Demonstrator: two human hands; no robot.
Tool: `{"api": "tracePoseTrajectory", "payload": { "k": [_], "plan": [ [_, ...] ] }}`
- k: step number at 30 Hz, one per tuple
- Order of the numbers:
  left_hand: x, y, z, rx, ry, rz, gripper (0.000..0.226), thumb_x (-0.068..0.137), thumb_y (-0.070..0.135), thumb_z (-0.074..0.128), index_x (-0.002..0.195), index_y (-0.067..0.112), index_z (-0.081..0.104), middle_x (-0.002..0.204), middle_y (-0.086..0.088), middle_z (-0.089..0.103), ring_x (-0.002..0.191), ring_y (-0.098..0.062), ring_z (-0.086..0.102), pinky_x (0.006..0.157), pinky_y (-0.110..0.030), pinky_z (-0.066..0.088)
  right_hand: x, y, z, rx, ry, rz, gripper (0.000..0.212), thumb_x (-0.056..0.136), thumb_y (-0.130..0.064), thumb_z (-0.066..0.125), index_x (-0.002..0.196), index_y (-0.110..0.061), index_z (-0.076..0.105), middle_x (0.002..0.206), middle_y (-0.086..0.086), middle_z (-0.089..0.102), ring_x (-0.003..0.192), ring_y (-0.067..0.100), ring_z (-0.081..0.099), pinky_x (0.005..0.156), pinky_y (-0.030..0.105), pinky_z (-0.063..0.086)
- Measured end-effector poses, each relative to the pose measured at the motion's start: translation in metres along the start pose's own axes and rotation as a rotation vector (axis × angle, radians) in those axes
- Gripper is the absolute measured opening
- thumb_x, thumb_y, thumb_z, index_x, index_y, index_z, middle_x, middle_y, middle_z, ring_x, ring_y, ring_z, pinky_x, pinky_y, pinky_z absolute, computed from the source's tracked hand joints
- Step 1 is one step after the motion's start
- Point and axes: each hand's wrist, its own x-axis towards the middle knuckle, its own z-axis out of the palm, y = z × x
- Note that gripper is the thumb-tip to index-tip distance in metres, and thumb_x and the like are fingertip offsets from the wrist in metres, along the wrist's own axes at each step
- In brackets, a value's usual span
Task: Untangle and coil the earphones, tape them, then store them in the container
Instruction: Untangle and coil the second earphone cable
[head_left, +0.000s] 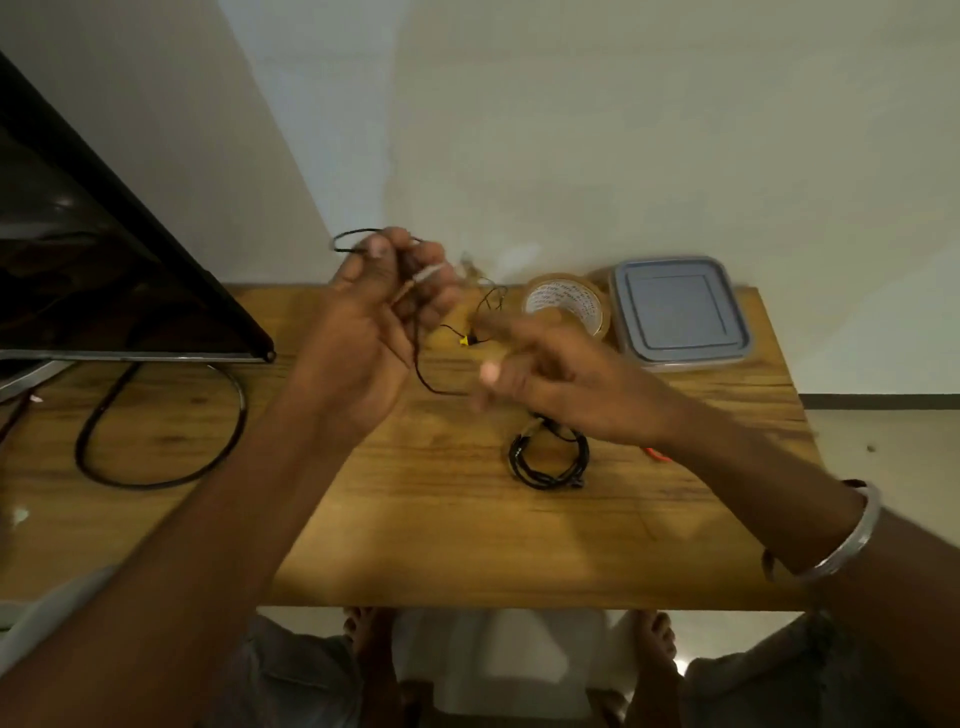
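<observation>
My left hand (382, 317) is raised above the wooden table (467, 545) and grips a black earphone cable (422, 371), with a loop sticking out past the fingers. The cable hangs down and runs toward my right hand (550, 384), which is blurred; whether it holds the cable I cannot tell. A yellow piece (464, 341) sits on the wire between the hands. A second, coiled black earphone (549, 457) lies on the table below my right hand. A roll of clear tape (569, 304) and a lidded grey container (680, 312) stand at the table's far right.
A dark monitor (104, 270) stands at the left, with a thick black cable (161, 426) looped on the table beneath it. A small red item (658, 454) peeks out beside my right wrist. The wall runs close behind the table.
</observation>
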Motion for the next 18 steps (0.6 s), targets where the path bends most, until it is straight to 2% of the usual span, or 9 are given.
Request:
{"api": "tracePoseTrajectory", "payload": {
  "k": [2,4,6,8,10,12,13,15,18],
  "plan": [
    [0.005,0.008,-0.006,-0.172,0.09,-0.007,0.023,0.106,0.022,0.039,0.094,0.016,0.057,0.086,0.0,0.074,0.08,-0.01,0.072,0.072,-0.022,0.058,0.003,0.004,0.005,-0.053,-0.022,-0.047,0.04,0.098,-0.026,0.062,0.136,-0.013,0.058,0.094,0.003,0.074,0.095,0.015,0.071,0.093,0.039,0.056],
    [0.006,0.01,-0.009,-0.306,0.101,-0.033,0.023,0.105,0.021,0.04,0.093,0.013,0.058,0.092,-0.004,0.075,0.086,-0.013,0.074,0.075,-0.024,0.059,0.007,0.006,0.01,-0.014,0.037,-0.067,0.047,0.096,-0.023,0.066,0.141,-0.019,0.053,0.102,0.004,0.067,0.099,0.016,0.066,0.086,0.03,0.057],
    [0.003,0.006,-0.005,-0.366,0.059,-0.07,0.024,0.106,0.02,0.039,0.094,0.012,0.058,0.096,-0.007,0.075,0.089,-0.017,0.074,0.076,-0.026,0.06,0.008,0.008,0.02,-0.05,0.056,-0.087,0.056,0.093,-0.028,0.07,0.144,-0.027,0.048,0.117,-0.003,0.058,0.111,0.01,0.058,0.089,0.026,0.055],
    [0.001,0.002,-0.002,-0.39,0.014,-0.089,0.024,0.106,0.021,0.038,0.094,0.013,0.058,0.094,-0.007,0.074,0.084,-0.017,0.074,0.072,-0.026,0.06,0.009,0.012,0.032,-0.164,0.0,-0.115,0.039,0.092,-0.031,0.072,0.129,-0.028,0.06,0.127,-0.007,0.052,0.122,0.005,0.05,0.097,0.021,0.048],
    [0.004,0.005,-0.007,-0.349,0.021,-0.043,0.024,0.106,0.023,0.037,0.093,0.017,0.055,0.085,-0.002,0.071,0.069,-0.011,0.068,0.061,-0.022,0.057,0.008,0.012,0.037,-0.191,-0.054,-0.123,0.017,0.094,-0.025,0.069,0.109,-0.017,0.067,0.121,-0.003,0.057,0.117,0.008,0.055,0.096,0.024,0.047],
    [0.012,0.014,-0.02,-0.266,0.096,0.032,0.025,0.107,0.025,0.034,0.091,0.02,0.052,0.072,0.003,0.062,0.052,-0.006,0.054,0.049,-0.018,0.046,0.007,0.009,0.026,-0.027,-0.044,-0.098,0.009,0.1,-0.016,0.059,0.102,-0.009,0.065,0.104,0.001,0.066,0.095,0.019,0.068,0.083,0.035,0.057],
    [0.016,0.018,-0.028,-0.216,0.165,0.059,0.025,0.108,0.025,0.034,0.091,0.02,0.051,0.066,0.004,0.057,0.047,-0.006,0.047,0.045,-0.018,0.042,0.006,0.004,0.017,0.087,0.015,-0.083,0.01,0.102,-0.013,0.055,0.1,-0.008,0.063,0.095,0.003,0.068,0.086,0.021,0.07,0.077,0.037,0.06],
    [0.021,0.021,-0.04,-0.122,0.325,0.054,0.025,0.108,0.022,0.034,0.09,0.018,0.05,0.059,0.003,0.049,0.041,-0.006,0.038,0.042,-0.018,0.037,0.005,-0.006,-0.006,0.399,0.192,-0.077,0.013,0.102,-0.012,0.051,0.099,-0.01,0.064,0.08,0.002,0.064,0.072,0.019,0.067,0.071,0.032,0.059],
    [0.022,0.012,-0.044,-0.1,0.49,-0.031,0.025,0.107,0.015,0.034,0.088,0.015,0.05,0.06,0.001,0.046,0.039,-0.008,0.037,0.044,-0.018,0.043,0.004,-0.017,-0.032,0.948,0.278,-0.16,0.017,0.099,-0.016,0.047,0.106,-0.013,0.062,0.071,-0.006,0.055,0.058,0.009,0.053,0.061,0.026,0.051]
  ]
}}
